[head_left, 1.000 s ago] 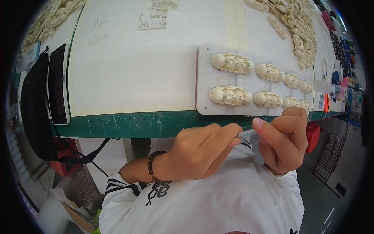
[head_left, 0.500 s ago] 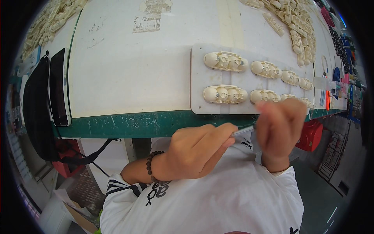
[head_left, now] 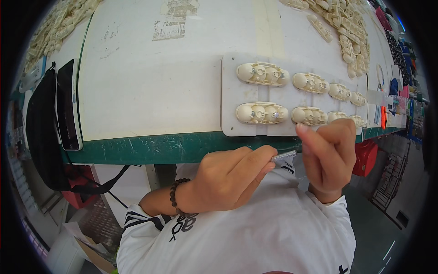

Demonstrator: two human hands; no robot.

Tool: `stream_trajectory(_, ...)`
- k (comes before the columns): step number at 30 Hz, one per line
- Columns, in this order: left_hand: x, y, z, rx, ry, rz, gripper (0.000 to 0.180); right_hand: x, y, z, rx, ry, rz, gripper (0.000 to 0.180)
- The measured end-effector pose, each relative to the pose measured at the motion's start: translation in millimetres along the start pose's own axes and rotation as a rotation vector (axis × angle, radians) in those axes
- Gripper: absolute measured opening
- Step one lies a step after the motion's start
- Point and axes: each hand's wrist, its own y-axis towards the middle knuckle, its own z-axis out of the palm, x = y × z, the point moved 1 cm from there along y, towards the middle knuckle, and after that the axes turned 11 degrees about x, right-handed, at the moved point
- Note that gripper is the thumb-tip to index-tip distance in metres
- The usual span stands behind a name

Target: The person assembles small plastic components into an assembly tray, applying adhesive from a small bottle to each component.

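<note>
My left hand (head_left: pixel 232 176), with a dark bead bracelet at its wrist, is closed in a pinch. A short silvery, ridged strip (head_left: pixel 284 155) sticks out from its fingertips toward the right. Beside the strip's free end is my right hand (head_left: pixel 329 157), one finger stretched out and the others bent; nothing shows in it. The stretched fingertip is at the near edge of a pale board (head_left: pixel 230 91). Two rows of cream oval housings lie on that board. A bright round metal bit shows in the near left housing (head_left: pixel 262 113); the right hand partly covers the near row.
Heaps of cream parts lie at the far right (head_left: pixel 351 34) and far left (head_left: pixel 61 23) of the white table (head_left: pixel 150 86). A phone-like device (head_left: pixel 68 105) and a black pouch (head_left: pixel 41 132) lie at left. A red container (head_left: pixel 366 157) is below the table's green edge.
My right hand, blurred before, has shifted slightly down and a finger has straightened. More of the silvery strip shows. A shiny bit now stands out in the near left housing.
</note>
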Motion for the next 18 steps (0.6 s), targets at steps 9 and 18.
stream_trajectory(9, -3, 0, 2, -0.002, 0.059, -0.025, 0.022, -3, 12, 6, -0.015, 0.008, -0.099, 0.050)
stream_trajectory(18, -12, 10, 3, -0.266, -0.428, -0.053, 0.018, -15, -11, -8, -0.249, 0.163, 0.014, 0.034)
